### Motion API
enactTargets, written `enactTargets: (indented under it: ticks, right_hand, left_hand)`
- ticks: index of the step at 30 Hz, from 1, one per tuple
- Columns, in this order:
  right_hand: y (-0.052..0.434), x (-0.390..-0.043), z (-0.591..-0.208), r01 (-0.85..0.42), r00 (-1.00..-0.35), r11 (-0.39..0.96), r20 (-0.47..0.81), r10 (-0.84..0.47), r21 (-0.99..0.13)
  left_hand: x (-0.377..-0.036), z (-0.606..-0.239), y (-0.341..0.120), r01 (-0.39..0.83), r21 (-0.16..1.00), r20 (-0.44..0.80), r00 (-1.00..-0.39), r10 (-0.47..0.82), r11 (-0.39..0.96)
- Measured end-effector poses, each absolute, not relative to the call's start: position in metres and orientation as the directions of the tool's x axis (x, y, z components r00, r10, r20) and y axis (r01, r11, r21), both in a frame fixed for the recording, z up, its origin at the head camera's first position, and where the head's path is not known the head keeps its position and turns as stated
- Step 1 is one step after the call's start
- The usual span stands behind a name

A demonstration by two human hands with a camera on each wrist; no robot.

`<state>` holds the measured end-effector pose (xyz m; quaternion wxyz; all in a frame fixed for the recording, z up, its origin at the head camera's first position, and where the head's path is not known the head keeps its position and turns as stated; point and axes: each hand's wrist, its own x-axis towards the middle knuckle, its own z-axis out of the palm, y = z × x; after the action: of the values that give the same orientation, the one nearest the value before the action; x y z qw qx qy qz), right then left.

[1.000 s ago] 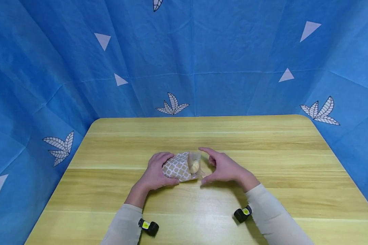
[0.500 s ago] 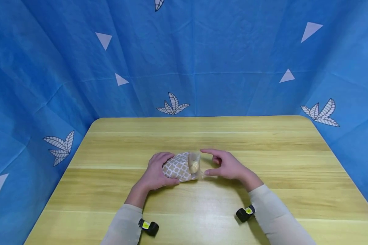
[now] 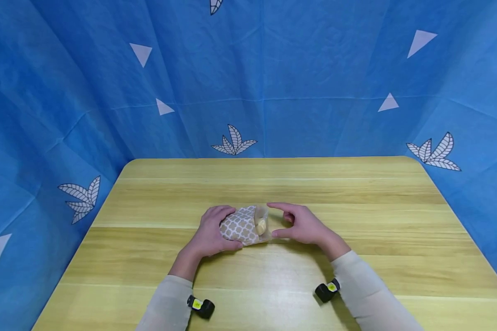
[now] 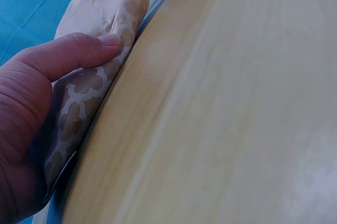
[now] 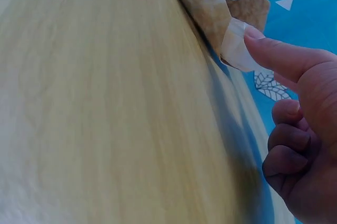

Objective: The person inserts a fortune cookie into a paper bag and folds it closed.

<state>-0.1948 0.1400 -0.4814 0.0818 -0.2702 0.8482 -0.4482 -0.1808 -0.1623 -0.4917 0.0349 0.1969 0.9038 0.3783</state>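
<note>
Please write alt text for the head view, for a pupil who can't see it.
At a wood-grain table, a person's left hand holds a brown-and-white patterned packet; the right hand, thumb and index finger spread, is at its open end. A blue curtain hangs behind.

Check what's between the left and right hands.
The patterned paper bag; the left hand grips one end, and the right hand is at its open end, where a pale item shows. Seen in head view.

We note blue cloth (image 3: 323, 69) with white leaf and triangle prints (image 3: 235, 137) behind and beside a glossy wood-grain bench (image 3: 170, 191).
</note>
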Motion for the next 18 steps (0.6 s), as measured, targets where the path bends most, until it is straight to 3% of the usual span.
enactTargets:
  ticks: [18]
  right_hand:
    - [0.1412,-0.1914,-0.4857,-0.360,-0.857,0.438,0.106,-0.504,-0.824]
  left_hand:
    - [-0.1817,-0.4926,-0.1621,0.306,0.694,0.057,-0.926,0.373,0.652]
